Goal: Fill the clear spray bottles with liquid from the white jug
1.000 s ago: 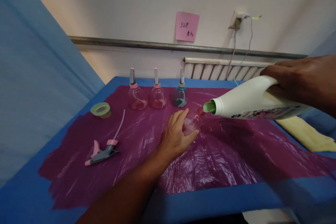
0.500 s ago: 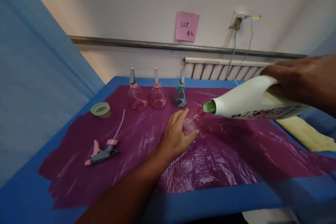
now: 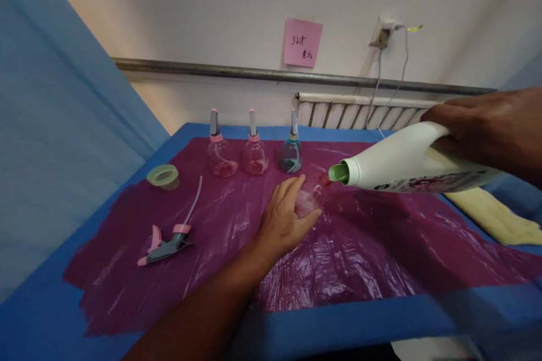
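My left hand [image 3: 284, 219] is wrapped round a small clear bottle [image 3: 312, 196] that leans on the purple plastic sheet [image 3: 364, 254], its red neck pointing up to the right. My right hand [image 3: 486, 130] grips the handle of a big white jug [image 3: 406, 167], tipped nearly flat. The jug's green spout [image 3: 337, 173] sits right at the small bottle's mouth. Whether liquid is running I cannot tell.
Three small spray bottles [image 3: 253, 152] stand in a row at the back. A loose spray head [image 3: 169, 240] with its tube and a green cap [image 3: 163, 176] lie to the left. A yellow cloth [image 3: 491, 215] lies at the right. Blue cloth [image 3: 351, 324] covers the table edges.
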A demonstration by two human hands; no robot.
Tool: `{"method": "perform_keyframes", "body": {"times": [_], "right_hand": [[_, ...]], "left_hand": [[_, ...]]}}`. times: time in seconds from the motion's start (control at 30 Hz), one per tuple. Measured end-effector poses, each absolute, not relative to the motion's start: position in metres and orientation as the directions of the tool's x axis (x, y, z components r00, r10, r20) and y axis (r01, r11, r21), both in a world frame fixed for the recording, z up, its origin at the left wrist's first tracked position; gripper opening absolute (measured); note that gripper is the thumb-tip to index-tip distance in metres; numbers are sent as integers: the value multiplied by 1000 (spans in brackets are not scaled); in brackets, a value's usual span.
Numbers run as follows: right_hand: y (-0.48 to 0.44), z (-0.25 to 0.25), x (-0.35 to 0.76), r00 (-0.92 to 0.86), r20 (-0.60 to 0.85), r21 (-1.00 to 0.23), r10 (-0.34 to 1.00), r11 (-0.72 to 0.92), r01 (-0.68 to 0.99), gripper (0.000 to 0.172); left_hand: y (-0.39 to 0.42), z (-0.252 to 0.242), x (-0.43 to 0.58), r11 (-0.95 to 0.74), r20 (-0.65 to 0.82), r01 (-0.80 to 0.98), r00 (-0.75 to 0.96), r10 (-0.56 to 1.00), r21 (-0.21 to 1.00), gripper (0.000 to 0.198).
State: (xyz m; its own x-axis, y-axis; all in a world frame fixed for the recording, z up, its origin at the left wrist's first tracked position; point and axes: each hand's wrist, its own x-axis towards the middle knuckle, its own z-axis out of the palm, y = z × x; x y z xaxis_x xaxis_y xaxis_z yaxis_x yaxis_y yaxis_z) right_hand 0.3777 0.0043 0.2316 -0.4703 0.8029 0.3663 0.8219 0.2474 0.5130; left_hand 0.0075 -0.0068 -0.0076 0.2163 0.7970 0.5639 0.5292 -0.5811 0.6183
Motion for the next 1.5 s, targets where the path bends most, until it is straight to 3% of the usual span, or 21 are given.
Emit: {"method": "perform_keyframes", "body": {"times": [0.73,1.5], "right_hand": [[5,232,383,-500,359,542,788,260,799,24],[11,229,388,-466,367,494,805,256,831,26]], "left_hand": [[-7,-7,8,-574,552,526,219,804,627,82],[-7,-6,8,-581,555,514,223,801,631,82]]}}
